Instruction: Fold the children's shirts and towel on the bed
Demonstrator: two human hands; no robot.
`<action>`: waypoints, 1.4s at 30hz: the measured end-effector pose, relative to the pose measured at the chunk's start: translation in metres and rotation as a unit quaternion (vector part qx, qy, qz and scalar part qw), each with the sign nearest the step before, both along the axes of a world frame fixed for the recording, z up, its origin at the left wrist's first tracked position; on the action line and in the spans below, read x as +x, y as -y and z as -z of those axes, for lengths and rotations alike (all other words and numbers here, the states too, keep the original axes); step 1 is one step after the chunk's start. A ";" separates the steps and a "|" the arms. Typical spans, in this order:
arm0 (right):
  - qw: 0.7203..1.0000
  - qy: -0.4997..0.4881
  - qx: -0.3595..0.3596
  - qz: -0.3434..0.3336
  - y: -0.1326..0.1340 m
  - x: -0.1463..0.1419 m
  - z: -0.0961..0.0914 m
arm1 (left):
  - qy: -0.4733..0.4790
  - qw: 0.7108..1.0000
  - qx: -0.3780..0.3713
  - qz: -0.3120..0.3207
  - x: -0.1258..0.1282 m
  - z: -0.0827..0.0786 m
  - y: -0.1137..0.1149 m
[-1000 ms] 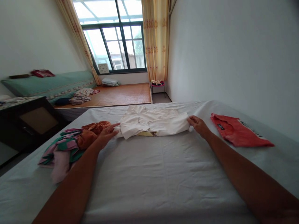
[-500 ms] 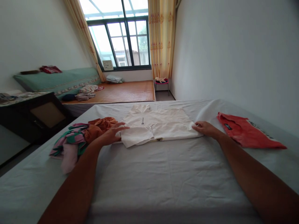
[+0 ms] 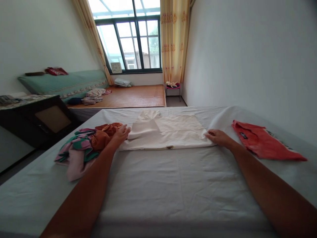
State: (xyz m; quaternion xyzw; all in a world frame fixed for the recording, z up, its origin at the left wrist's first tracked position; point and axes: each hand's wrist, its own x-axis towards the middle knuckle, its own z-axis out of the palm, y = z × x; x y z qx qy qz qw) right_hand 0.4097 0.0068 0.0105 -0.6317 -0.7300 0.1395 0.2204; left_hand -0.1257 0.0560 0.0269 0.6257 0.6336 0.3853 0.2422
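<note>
Head view gives you a bed [image 3: 173, 191] under a pale sheet filling most of the frame. Across its far middle lies the white garment [image 3: 178, 134], folded into a flat oblong with its long side parallel to the bed's near edge. Toward the left edge sits a heap of coloured clothes [image 3: 79, 148], just beside the garment's left end. Toward the right edge a red garment [image 3: 262, 142] lies flat, well apart. Your hands are wide apart, one at each end of the white garment. Your left hand [image 3: 121, 133] curls its fingers at the folded-in sleeve, though you cannot tell whether they pinch the cloth. Your right hand [image 3: 218, 137] rests palm down on the near right corner. Judge the cloth light, limp and ready to slide on the sheet; its corners and folded edges offer the surest hold.
</note>
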 end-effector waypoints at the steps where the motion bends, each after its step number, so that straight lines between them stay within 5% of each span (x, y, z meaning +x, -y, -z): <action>1: 1.000 0.003 -0.002 0.001 0.000 -0.001 -0.001 | -0.026 1.000 -0.008 0.011 -0.006 0.001 0.002; 11: 1.000 -0.012 -0.013 -0.006 0.001 0.003 -0.003 | -0.222 0.968 -0.056 0.107 -0.013 -0.004 0.028; 19: 0.999 -0.014 -0.028 -0.006 0.002 0.005 -0.004 | -0.164 0.977 -0.072 0.119 -0.023 -0.005 0.025; 25: 0.993 -0.012 -0.088 -0.077 0.006 0.018 -0.012 | -0.067 0.987 -0.036 0.144 -0.030 -0.011 0.030; 29: 0.993 0.029 -0.111 -0.036 0.009 0.020 -0.015 | -0.141 0.976 -0.060 0.152 -0.038 -0.014 0.029; 32: 0.996 0.063 0.018 0.063 0.012 -0.004 -0.019 | -0.238 0.966 0.016 0.098 -0.018 -0.015 0.030; 35: 0.985 0.048 0.167 0.002 0.022 -0.053 -0.019 | -0.254 0.954 0.112 0.115 0.032 -0.011 0.039; 39: 0.966 0.088 0.094 -0.225 0.038 -0.115 -0.003 | -0.288 0.891 0.096 0.337 0.098 0.010 0.061; 42: 0.964 0.129 0.018 -0.230 0.039 -0.125 0.010 | -0.325 0.862 0.076 0.382 0.114 0.025 0.068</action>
